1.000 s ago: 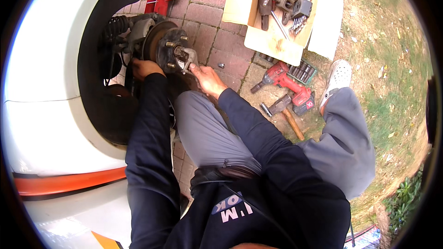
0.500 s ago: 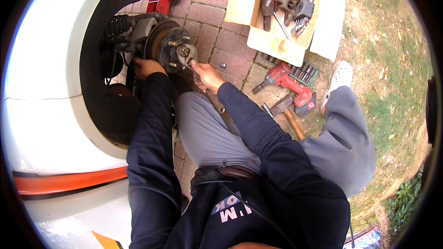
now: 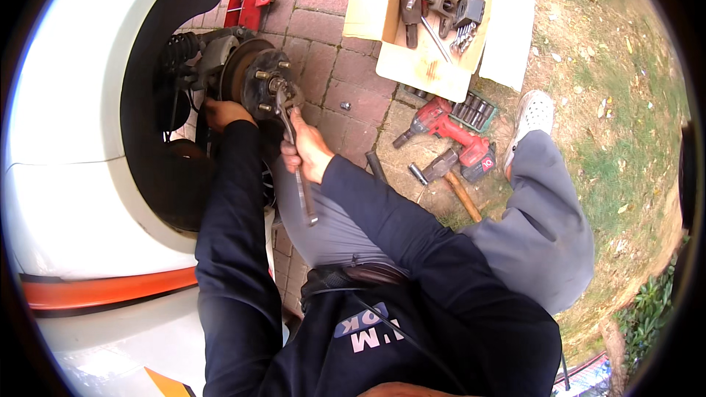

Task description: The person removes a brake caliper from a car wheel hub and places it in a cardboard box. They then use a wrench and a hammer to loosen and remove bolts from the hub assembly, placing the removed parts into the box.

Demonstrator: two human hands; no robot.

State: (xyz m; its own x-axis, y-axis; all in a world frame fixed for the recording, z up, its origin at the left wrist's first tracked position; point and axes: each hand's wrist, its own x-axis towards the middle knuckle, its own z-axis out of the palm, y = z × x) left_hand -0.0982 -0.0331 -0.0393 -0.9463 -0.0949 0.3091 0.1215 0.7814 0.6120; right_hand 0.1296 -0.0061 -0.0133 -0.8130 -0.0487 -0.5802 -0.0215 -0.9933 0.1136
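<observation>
My right hand [image 3: 312, 148] is closed round the handle of an adjustable wrench [image 3: 306, 198]. The wrench's head is at the centre of a wheel hub [image 3: 259, 94] with bare studs, and its handle slants down toward my knee. Behind the hub sits a rusty-edged brake disc [image 3: 235, 77] inside the wheel arch of a white vehicle [image 3: 70, 117]. My left hand [image 3: 226, 113] reaches in at the lower edge of the disc; its fingertips are hidden, so I cannot see whether it grips anything.
A cardboard box [image 3: 423, 73] of tools stands at the far right. Nearer lie a red impact wrench [image 3: 448, 130], a socket set [image 3: 474, 112], a hammer [image 3: 445, 167], a dark bar [image 3: 376, 166] and a small metal nut [image 3: 346, 106]. A red jack part [image 3: 250, 4] is beyond the disc.
The wrench handle has swung from lower right to nearly straight down toward me, and my right hand has moved left and down with it. My left hand stays by the disc.
</observation>
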